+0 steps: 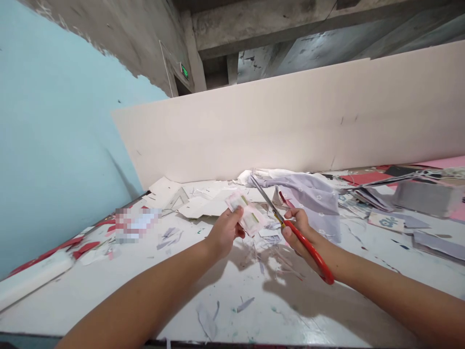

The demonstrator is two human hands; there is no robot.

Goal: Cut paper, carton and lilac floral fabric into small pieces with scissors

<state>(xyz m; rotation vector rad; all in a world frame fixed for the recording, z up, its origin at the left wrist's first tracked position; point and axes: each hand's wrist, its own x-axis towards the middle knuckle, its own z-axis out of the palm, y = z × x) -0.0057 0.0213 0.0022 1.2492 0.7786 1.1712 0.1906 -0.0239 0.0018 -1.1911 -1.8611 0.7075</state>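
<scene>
Left hand (224, 232) pinching a printed pink-and-white paper scrap (247, 213) between thumb and fingers, just beside the steel blades (263, 198) of red-handled scissors (307, 247) closed in the right hand (300, 232), above paper offcuts (269, 237) strewn across a white surface (109, 300).

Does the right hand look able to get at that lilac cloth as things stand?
Probably yes: the right hand sits right beside the lilac cloth, with nothing seeming to block the way. But it is holding the scissors, so those may need setting down first.
</scene>
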